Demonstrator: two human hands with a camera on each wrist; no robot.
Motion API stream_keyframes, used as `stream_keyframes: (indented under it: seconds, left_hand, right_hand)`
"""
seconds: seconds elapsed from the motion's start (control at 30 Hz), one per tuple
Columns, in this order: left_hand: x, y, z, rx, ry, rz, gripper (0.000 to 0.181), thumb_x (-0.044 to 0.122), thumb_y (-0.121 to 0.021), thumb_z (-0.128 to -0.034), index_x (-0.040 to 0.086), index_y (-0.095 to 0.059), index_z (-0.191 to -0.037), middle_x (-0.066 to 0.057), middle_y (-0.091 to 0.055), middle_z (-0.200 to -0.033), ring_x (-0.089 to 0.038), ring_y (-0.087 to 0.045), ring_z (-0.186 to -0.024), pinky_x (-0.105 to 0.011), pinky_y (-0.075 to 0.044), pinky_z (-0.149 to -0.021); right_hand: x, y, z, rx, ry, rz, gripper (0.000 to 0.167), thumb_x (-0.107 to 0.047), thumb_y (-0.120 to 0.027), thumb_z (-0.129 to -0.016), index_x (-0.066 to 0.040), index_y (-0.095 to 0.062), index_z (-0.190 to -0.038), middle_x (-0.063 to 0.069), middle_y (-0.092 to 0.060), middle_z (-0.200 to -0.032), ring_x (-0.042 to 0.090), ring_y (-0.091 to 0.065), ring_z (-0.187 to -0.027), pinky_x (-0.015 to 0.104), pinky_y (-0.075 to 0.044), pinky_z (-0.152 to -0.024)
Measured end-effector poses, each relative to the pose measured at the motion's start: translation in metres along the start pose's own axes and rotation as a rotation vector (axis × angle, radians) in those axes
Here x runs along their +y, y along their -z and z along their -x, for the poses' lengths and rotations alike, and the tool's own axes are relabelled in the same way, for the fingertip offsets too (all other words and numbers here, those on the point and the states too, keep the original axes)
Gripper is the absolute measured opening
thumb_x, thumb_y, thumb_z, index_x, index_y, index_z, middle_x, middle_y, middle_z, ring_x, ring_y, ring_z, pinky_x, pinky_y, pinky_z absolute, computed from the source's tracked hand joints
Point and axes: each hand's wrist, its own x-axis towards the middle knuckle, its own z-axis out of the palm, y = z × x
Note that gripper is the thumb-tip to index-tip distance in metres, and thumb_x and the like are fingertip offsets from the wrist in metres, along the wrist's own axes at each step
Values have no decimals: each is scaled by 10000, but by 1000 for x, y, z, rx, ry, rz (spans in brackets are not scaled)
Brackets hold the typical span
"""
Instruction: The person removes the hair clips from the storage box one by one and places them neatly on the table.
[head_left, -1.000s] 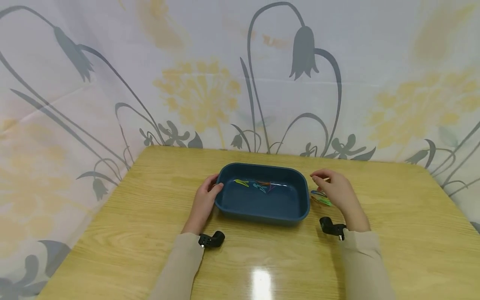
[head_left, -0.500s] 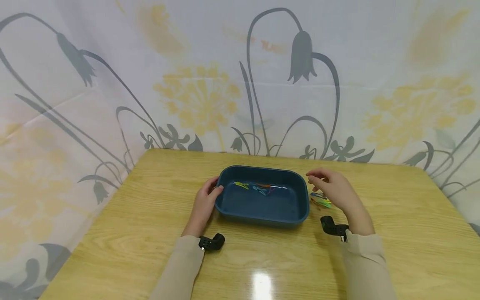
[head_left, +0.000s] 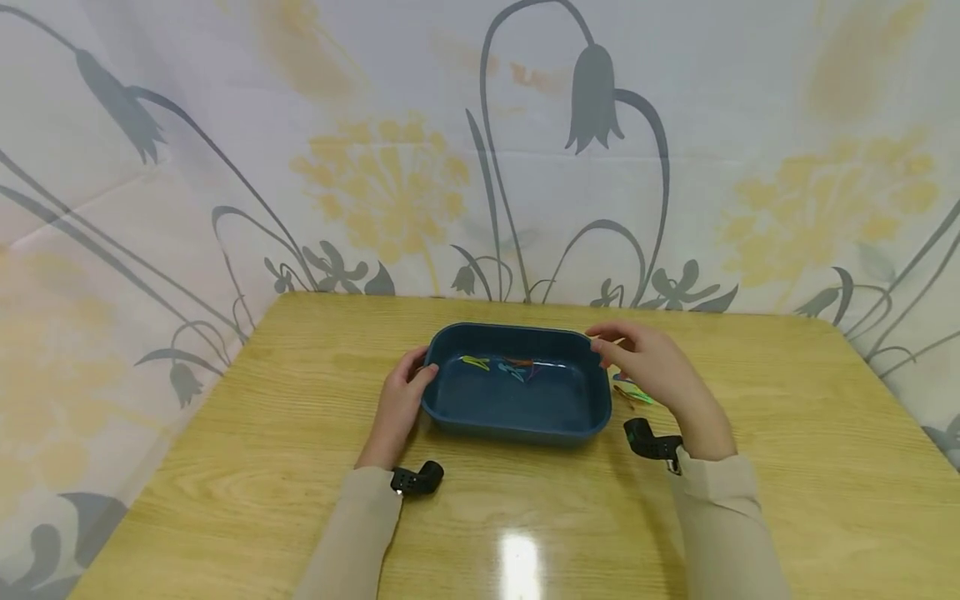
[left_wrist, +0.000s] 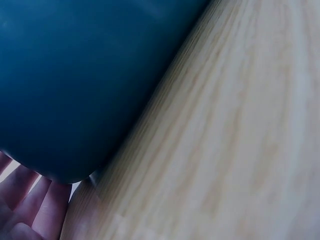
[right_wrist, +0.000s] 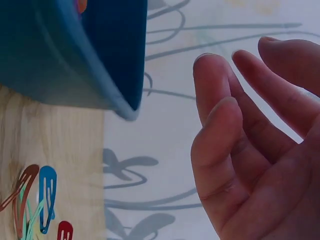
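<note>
A dark blue plastic basin [head_left: 517,406] sits on the table, holding several hair clips, among them a yellow hair clip [head_left: 476,362] and a light blue hair clip [head_left: 513,372]. My left hand [head_left: 396,408] grips its left rim, thumb over the edge and fingers along the outside. At the far right corner, my right hand [head_left: 654,367] hovers with loosely bent fingers and nothing visible between them. Below that hand more snap hair clips lie on the table: a blue hair clip [right_wrist: 48,197], a brown hair clip [right_wrist: 31,176], a red hair clip [right_wrist: 65,231] and some green ones.
The wooden table [head_left: 300,400] reaches back to a flower-printed cloth [head_left: 390,167] hanging behind it. Black wrist cameras sit at both cuffs, the left camera [head_left: 420,478] and the right camera [head_left: 649,442]. Light glares on the tabletop near the front.
My right hand has shifted left, from beside the basin until its fingertips are over the far right rim. The left hand stays on the left rim. The head view has shifted slightly.
</note>
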Motion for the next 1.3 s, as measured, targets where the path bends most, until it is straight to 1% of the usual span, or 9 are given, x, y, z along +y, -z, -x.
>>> stream_keyframes:
  seconds: [0.07,0.17,0.37,0.5,0.63,0.83,1.03,1.13,1.3]
  left_hand:
    - [-7,0,-3,6,-5,8,363,251,-540,-889,163,-504,-1239,-37,-510,-1225,-182,-461,-1109,-364,-347,-946]
    - [-7,0,-4,24,-7,-3,353,251,-541,-887,171,-512,-1230,-21,-520,-1208,-173,-468,-1094,-358,-352,-940]
    - [-3,-1,-8,14,-9,-6,375,290,-538,-888,176,-502,-1243,-17,-505,-1232,-173,-453,-1119,-357,-337,-959]
    - [0,-2,-8,-3,-2,14,389,309,-543,-885,172,-501,-1247,-27,-498,-1246,-181,-446,-1133,-364,-328,-969]
    - [1,-2,-8,5,-7,2,381,310,-542,-884,180,-507,-1240,-18,-503,-1238,-173,-451,-1127,-364,-334,-964]
    - [0,-4,-7,26,-29,-26,348,288,-541,-882,183,-527,-1214,-11,-527,-1194,-170,-479,-1080,-364,-363,-931]
    - [-3,-3,-3,9,23,-12,365,279,-544,-886,172,-517,-1233,-18,-520,-1215,-177,-467,-1103,-363,-348,-950]
    - [3,-1,1,18,28,-12,373,249,-540,-890,134,-512,-1244,-56,-517,-1226,-206,-464,-1114,-386,-344,-953]
    - [19,-2,11,18,5,-30,377,204,-522,-897,79,-497,-1252,-104,-512,-1228,-233,-468,-1105,-398,-353,-938]
  right_hand:
    - [-4,-1,0,4,13,-13,366,-407,-484,-896,-182,-545,-1178,81,-622,-954,224,-577,-817,368,-457,-609]
    - [-9,-2,-1,-6,21,-53,368,-425,-489,-888,-197,-550,-1170,55,-617,-953,234,-573,-815,359,-467,-603]
    - [-16,-1,-4,-21,64,-169,337,-369,-493,-902,-175,-542,-1173,37,-598,-1003,263,-565,-862,374,-474,-659]
    - [-21,-3,-10,-25,81,-185,335,-373,-489,-903,-188,-543,-1177,28,-603,-996,229,-569,-849,412,-470,-686]
    - [-27,-9,-21,-55,92,-154,340,-387,-497,-895,-196,-553,-1169,27,-612,-953,194,-574,-815,389,-477,-674]
    - [-36,-14,-36,-106,88,6,320,-398,-489,-896,-218,-559,-1151,0,-614,-936,178,-578,-780,342,-464,-645]
    - [-33,-19,-49,-218,100,-9,339,-354,-504,-899,-158,-551,-1172,38,-602,-1019,234,-582,-823,376,-479,-692]
    - [-30,-25,-56,-253,105,-19,324,-317,-506,-906,-138,-550,-1172,69,-595,-1053,252,-586,-832,403,-482,-703]
    - [-25,-32,-64,-285,107,4,276,-255,-507,-912,-123,-558,-1149,88,-594,-1056,261,-596,-820,421,-485,-688]
